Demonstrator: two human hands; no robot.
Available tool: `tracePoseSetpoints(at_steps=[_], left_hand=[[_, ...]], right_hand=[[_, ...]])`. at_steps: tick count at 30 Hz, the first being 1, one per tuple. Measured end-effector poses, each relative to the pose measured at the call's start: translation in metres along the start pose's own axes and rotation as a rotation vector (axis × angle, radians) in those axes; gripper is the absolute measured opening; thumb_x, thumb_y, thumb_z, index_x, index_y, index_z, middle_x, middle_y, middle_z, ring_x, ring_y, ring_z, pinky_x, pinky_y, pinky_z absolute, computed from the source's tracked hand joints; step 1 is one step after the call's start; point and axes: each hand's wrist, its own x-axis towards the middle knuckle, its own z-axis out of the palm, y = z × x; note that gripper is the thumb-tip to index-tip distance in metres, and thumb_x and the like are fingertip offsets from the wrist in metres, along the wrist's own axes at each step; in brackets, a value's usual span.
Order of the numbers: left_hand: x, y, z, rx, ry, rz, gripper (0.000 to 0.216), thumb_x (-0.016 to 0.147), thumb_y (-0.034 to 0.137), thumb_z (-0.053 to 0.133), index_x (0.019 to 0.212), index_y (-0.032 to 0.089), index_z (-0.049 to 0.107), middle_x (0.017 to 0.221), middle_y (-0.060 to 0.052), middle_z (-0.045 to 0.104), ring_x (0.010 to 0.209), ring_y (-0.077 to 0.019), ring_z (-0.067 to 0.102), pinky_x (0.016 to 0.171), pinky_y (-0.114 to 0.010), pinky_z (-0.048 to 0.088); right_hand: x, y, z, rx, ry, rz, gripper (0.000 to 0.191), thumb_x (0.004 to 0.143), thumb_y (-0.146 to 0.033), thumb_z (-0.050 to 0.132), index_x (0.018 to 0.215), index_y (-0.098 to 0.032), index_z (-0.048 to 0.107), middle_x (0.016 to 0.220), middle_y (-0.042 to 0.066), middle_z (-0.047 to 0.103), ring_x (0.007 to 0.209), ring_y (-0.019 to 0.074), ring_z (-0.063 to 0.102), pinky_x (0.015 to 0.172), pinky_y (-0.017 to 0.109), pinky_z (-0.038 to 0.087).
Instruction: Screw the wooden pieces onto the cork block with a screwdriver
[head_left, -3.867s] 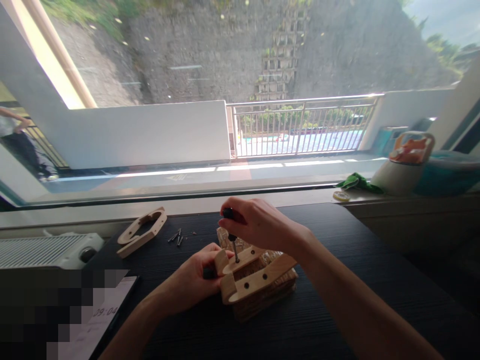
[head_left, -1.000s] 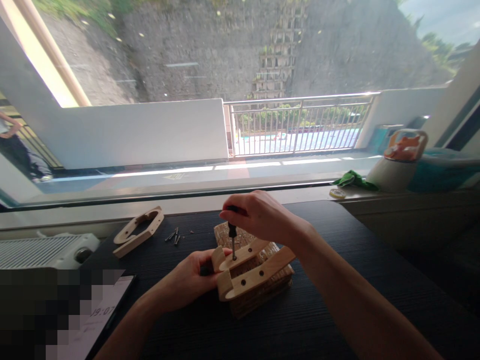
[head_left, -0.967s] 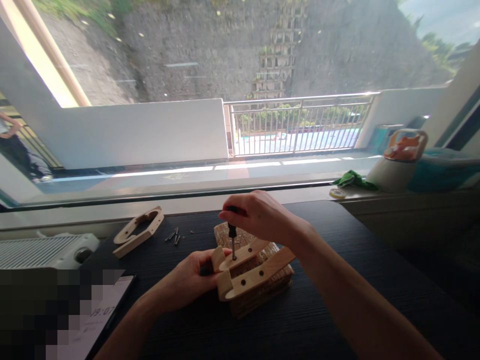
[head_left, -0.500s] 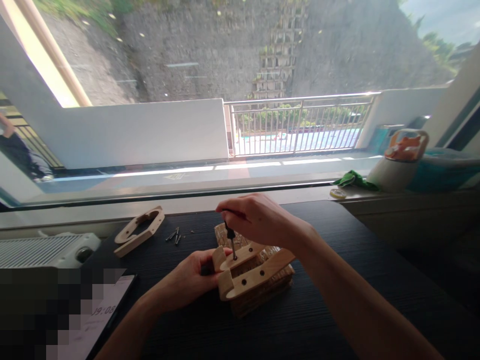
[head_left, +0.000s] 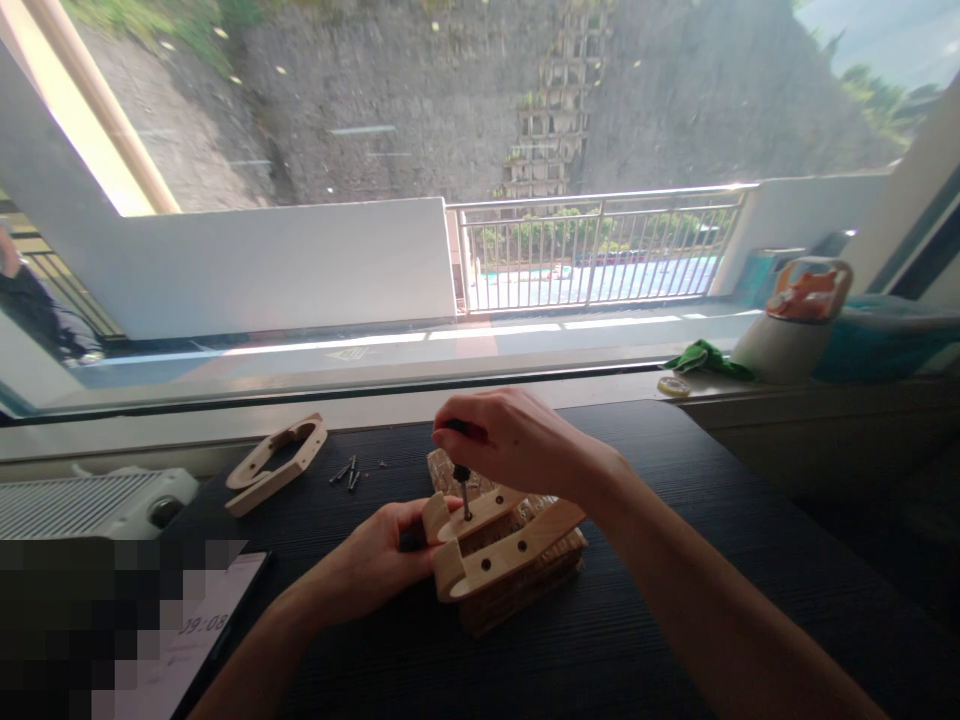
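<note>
My right hand (head_left: 495,440) is wrapped round the handle of a screwdriver (head_left: 463,492). Its shaft stands nearly upright, with the tip in a hole at the left end of the far bar of a pale wooden frame (head_left: 502,553). My left hand (head_left: 382,550) grips the frame's rounded left end between thumb and fingers; some fingertips are hidden behind the wood. Dark holes or screw heads show along both bars. Under the frame lies a brown block in clear wrapping (head_left: 525,600), on the dark table.
A second wooden piece (head_left: 311,440) with a large opening lies at the table's back left, beside several loose screws (head_left: 351,474). A tablet-like screen (head_left: 206,625) is at front left. On the windowsill are a green cloth (head_left: 705,358), a tape roll (head_left: 673,386) and a white container (head_left: 784,345).
My right hand has turned slightly on the screwdriver handle and its grip looks a little different. The wooden frame and my left hand have stayed in place.
</note>
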Motion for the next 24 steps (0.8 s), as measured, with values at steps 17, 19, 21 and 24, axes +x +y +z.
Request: tracePoseSetpoints(at_steps=[17,19,21,24], left_hand=[[0.000,0.001,-0.001,-0.018,0.001,0.003,0.035,0.077,0.035,0.060,0.105,0.013,0.060,0.100,-0.004,0.066,0.097,-0.0233,0.056,0.086,-0.029,0.044],[0.000,0.000,0.000,-0.009,0.006,0.008,0.031,0.078,0.034,0.060,0.101,0.013,0.061,0.099,-0.004,0.065,0.096,-0.0230,0.057,0.085,-0.028,0.044],[0.000,0.000,0.000,-0.005,0.010,0.018,0.026,0.078,0.033,0.059,0.095,0.013,0.062,0.097,-0.003,0.065,0.096,-0.0228,0.057,0.085,-0.027,0.043],[0.000,0.000,0.001,-0.022,-0.003,0.021,0.025,0.078,0.032,0.059,0.094,0.013,0.061,0.094,-0.003,0.065,0.094,-0.0223,0.057,0.082,-0.027,0.044]], right_hand=[[0.000,0.006,0.005,-0.025,-0.010,0.077,0.023,0.085,-0.039,0.050,0.086,-0.017,0.060,0.062,-0.002,0.053,0.054,0.0071,0.038,0.053,0.022,0.021],[0.001,0.005,0.006,-0.040,0.013,0.055,0.021,0.086,-0.036,0.049,0.088,-0.018,0.059,0.062,-0.003,0.053,0.055,0.0070,0.038,0.053,0.022,0.021],[0.001,0.002,0.007,-0.036,0.012,0.015,0.018,0.087,-0.032,0.048,0.089,-0.019,0.060,0.062,-0.003,0.052,0.054,0.0067,0.037,0.054,0.023,0.021],[0.001,-0.002,0.006,-0.008,-0.019,-0.033,0.016,0.086,-0.028,0.048,0.089,-0.020,0.062,0.061,-0.004,0.050,0.054,0.0065,0.035,0.054,0.022,0.021]])
